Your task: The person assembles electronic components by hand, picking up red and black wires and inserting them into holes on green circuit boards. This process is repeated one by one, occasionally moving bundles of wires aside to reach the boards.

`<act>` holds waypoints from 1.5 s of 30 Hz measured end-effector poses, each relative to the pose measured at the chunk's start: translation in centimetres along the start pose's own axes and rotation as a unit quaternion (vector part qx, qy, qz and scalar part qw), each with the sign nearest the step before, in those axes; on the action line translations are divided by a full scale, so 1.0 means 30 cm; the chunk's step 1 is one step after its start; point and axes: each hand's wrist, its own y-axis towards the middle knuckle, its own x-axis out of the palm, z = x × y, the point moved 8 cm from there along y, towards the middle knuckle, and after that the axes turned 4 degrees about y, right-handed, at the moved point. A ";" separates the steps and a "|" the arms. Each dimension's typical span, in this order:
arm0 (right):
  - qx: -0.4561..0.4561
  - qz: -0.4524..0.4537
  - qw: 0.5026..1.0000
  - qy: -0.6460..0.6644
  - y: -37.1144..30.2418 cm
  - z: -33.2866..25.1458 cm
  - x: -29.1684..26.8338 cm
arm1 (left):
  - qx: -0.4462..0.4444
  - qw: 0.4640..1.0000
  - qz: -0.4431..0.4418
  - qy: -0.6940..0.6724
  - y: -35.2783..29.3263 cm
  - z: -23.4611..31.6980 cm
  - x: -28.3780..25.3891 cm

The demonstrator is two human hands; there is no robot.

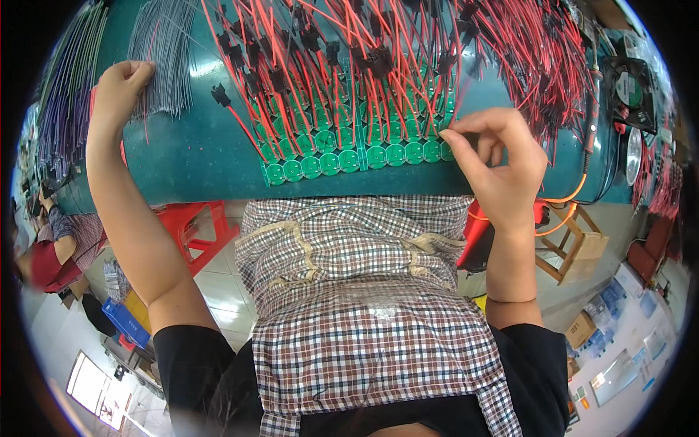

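At the left, my left hand (122,86) is closed in a pinch at the edge of a bundle of thin grey wires (169,73); what its fingertips hold is too small to make out. My right hand (506,149) pinches a thin red wire (456,111) at the right end of the near row of a panel of round green circuit boards (312,166). Many red and black wires with black plug connectors (275,79) stand up from the panel and cover much of its far part. One connector (220,95) leans out to the left.
Purple and green wires (69,109) lie at the far left of the green table (196,178). A heap of red wires (546,65) spreads at the right, near an orange-corded tool (593,109) and a black fan (628,84). A red stool (195,229) and wooden stool (575,244) stand below. Another person (62,247) sits left.
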 end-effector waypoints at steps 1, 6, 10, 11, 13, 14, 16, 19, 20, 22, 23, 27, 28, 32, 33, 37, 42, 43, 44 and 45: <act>-0.022 -0.012 1.000 0.000 0.010 -0.007 0.002 | 0.002 1.000 0.000 -0.001 0.005 -0.010 -0.003; -0.022 -0.040 0.999 0.007 0.014 -0.002 -0.001 | -0.029 0.998 0.061 -0.015 -0.064 0.020 -0.067; -0.012 -0.040 0.999 0.008 0.019 -0.006 -0.004 | -0.031 0.981 0.095 -0.168 -0.178 -0.001 -0.105; -0.010 -0.028 0.999 0.016 0.025 -0.006 -0.022 | -0.022 0.979 0.086 -0.183 -0.204 0.008 -0.116; -0.008 0.022 0.998 -0.052 0.045 0.006 -0.094 | -0.021 0.972 0.101 -0.210 -0.276 0.052 -0.108; -0.007 0.056 0.993 -0.099 0.055 0.020 -0.131 | -0.022 0.964 0.117 -0.236 -0.318 0.092 -0.099; -0.029 0.108 0.984 -0.140 0.088 0.040 -0.159 | -0.027 0.957 0.139 -0.255 -0.413 0.121 -0.095; -0.030 0.112 0.967 -0.229 0.134 0.068 -0.151 | 0.033 0.962 0.108 -0.247 -0.482 0.152 0.034; -0.059 0.103 0.951 -0.286 0.144 0.060 -0.136 | 0.034 0.967 0.100 -0.233 -0.507 0.166 0.076; -0.007 0.091 0.947 -0.307 0.159 0.079 -0.130 | 0.022 0.968 0.106 -0.228 -0.543 0.188 0.137; 0.002 0.087 0.943 -0.320 0.165 0.089 -0.127 | 0.022 0.973 0.111 -0.199 -0.551 0.196 0.144; 0.060 0.071 0.944 -0.316 0.180 0.090 -0.119 | 0.025 0.965 0.152 -0.212 -0.603 0.236 0.100; 0.060 0.071 0.946 -0.311 0.179 0.093 -0.116 | 0.025 0.966 0.154 -0.208 -0.627 0.257 0.082; 0.031 0.058 0.949 -0.310 0.182 0.082 -0.113 | 0.052 0.953 0.270 -0.125 -0.695 0.347 -0.024; 0.055 0.061 0.956 -0.280 0.180 0.091 -0.123 | 0.066 0.950 0.283 -0.111 -0.703 0.362 -0.034; 0.032 0.101 0.954 -0.280 0.150 0.090 -0.158 | 0.096 0.963 0.243 -0.070 -0.693 0.371 0.013; 0.007 0.104 0.954 -0.281 0.147 0.102 -0.144 | 0.096 0.976 0.168 -0.097 -0.677 0.366 0.123; -0.001 0.104 0.956 -0.275 0.150 0.102 -0.140 | 0.074 0.979 0.149 -0.115 -0.671 0.359 0.140; -0.009 0.104 0.957 -0.269 0.152 0.099 -0.139 | 0.075 0.979 0.150 -0.113 -0.668 0.356 0.144; -0.009 0.105 0.958 -0.268 0.155 0.095 -0.141 | 0.077 0.982 0.131 -0.110 -0.661 0.357 0.158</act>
